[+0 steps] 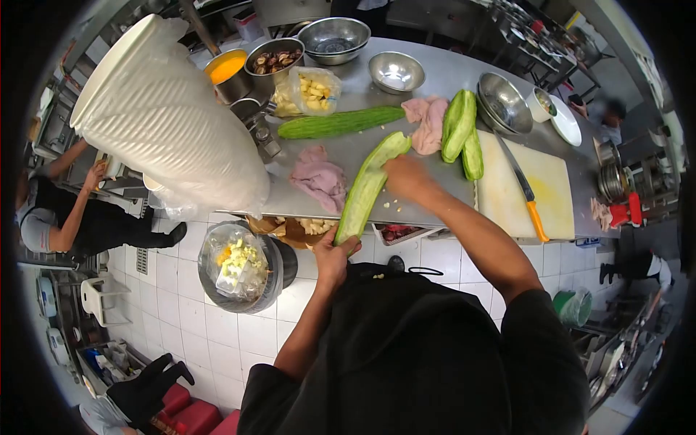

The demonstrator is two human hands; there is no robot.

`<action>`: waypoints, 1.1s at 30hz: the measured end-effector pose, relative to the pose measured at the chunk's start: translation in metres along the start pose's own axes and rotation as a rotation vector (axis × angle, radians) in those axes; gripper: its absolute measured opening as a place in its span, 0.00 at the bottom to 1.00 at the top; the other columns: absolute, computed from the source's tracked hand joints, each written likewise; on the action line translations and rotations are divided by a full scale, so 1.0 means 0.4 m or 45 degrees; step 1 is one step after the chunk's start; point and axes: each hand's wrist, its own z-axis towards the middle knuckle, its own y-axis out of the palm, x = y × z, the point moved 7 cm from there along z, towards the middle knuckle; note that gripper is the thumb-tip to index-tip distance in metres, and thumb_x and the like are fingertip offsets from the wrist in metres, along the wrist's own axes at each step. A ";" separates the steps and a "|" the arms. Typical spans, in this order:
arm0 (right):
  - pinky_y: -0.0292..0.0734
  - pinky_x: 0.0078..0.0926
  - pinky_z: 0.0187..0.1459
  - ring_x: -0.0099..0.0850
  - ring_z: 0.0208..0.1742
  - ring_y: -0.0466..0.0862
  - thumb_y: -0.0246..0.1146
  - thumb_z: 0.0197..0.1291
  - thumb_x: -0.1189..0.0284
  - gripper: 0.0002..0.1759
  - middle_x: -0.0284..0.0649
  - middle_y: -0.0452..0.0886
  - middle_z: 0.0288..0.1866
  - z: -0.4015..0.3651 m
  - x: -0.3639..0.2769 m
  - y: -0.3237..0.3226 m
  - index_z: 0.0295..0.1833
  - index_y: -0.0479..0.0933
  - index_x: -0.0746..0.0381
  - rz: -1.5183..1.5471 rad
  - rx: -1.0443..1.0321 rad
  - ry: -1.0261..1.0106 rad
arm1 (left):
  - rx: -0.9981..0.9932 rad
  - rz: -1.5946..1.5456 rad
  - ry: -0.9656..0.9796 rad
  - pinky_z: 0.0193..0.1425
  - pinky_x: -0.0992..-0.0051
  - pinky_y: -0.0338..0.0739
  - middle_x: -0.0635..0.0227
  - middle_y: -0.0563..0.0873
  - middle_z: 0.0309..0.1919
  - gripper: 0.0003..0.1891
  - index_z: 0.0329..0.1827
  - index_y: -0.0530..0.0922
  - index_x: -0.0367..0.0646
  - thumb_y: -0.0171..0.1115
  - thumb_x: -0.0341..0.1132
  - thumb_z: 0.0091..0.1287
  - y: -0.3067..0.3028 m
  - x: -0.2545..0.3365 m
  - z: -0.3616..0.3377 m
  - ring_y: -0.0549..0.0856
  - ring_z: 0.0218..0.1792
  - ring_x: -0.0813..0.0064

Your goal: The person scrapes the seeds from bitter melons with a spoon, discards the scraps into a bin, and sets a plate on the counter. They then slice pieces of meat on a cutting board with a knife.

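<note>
My left hand [337,259] is closed around the near end of a halved bitter melon [365,190], which slants across the table edge with its pale cut side up. Over its far end is my right hand [412,178], blurred by motion, its fingers curled; anything inside them is hidden. A whole bitter melon [341,122] lies behind, and several hollow halves [458,127] are stacked to the right. Small pale bits lie on the steel near my right hand.
A knife [523,180] with an orange handle rests on the white cutting board [500,210]. Pink cloths [319,178], metal bowls [396,71] and a tall wrapped stack of white containers [174,123] share the steel table [290,154]. Below stands a lined bin [210,290]. Other people work nearby.
</note>
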 end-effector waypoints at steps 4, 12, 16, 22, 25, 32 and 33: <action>0.82 0.45 0.49 0.49 0.49 0.87 0.56 0.58 0.73 0.13 0.53 0.86 0.46 0.058 0.137 -0.030 0.41 0.85 0.65 -0.073 0.059 0.204 | 0.079 0.091 0.179 0.41 0.76 0.86 0.62 0.86 0.49 0.27 0.67 0.76 0.34 0.62 0.15 0.62 -0.017 -0.010 -0.007 0.86 0.39 0.75; 0.81 0.49 0.47 0.50 0.47 0.87 0.55 0.60 0.73 0.13 0.55 0.86 0.45 -0.035 0.099 0.031 0.43 0.83 0.66 0.023 0.145 0.290 | 0.110 0.234 0.319 0.42 0.78 0.83 0.64 0.85 0.49 0.27 0.66 0.76 0.33 0.60 0.12 0.61 -0.030 -0.032 0.001 0.84 0.40 0.77; 0.81 0.50 0.46 0.52 0.41 0.87 0.58 0.58 0.72 0.12 0.56 0.86 0.39 -0.111 -0.063 0.106 0.42 0.83 0.65 0.070 0.044 0.029 | 0.120 0.172 0.259 0.44 0.77 0.84 0.64 0.85 0.51 0.27 0.67 0.75 0.34 0.59 0.13 0.62 -0.010 -0.031 0.006 0.84 0.42 0.77; 0.78 0.54 0.53 0.55 0.51 0.84 0.56 0.56 0.74 0.18 0.60 0.84 0.45 -0.067 0.020 0.048 0.51 0.81 0.66 0.270 -0.127 0.246 | 0.091 0.030 0.187 0.50 0.71 0.87 0.62 0.83 0.54 0.28 0.69 0.73 0.35 0.58 0.14 0.63 0.006 -0.020 0.000 0.85 0.47 0.72; 0.81 0.49 0.49 0.51 0.43 0.87 0.56 0.60 0.71 0.14 0.55 0.86 0.40 0.010 0.115 -0.046 0.44 0.82 0.67 0.028 0.227 0.253 | 0.067 0.010 0.096 0.51 0.71 0.87 0.61 0.84 0.54 0.28 0.69 0.73 0.35 0.58 0.14 0.64 0.010 -0.015 -0.007 0.86 0.48 0.70; 0.81 0.48 0.50 0.53 0.47 0.85 0.56 0.60 0.71 0.16 0.56 0.85 0.45 0.114 0.164 0.053 0.50 0.82 0.65 0.078 0.156 0.262 | -0.045 -0.097 -0.045 0.47 0.74 0.86 0.59 0.85 0.48 0.24 0.66 0.74 0.33 0.60 0.17 0.65 0.019 -0.005 -0.012 0.87 0.41 0.70; 0.80 0.48 0.50 0.53 0.48 0.85 0.56 0.59 0.71 0.17 0.56 0.85 0.44 0.103 0.121 0.062 0.52 0.81 0.65 0.089 0.150 0.232 | -0.048 -0.094 -0.055 0.45 0.75 0.86 0.59 0.85 0.47 0.24 0.66 0.74 0.33 0.60 0.18 0.65 0.017 -0.004 -0.012 0.86 0.39 0.71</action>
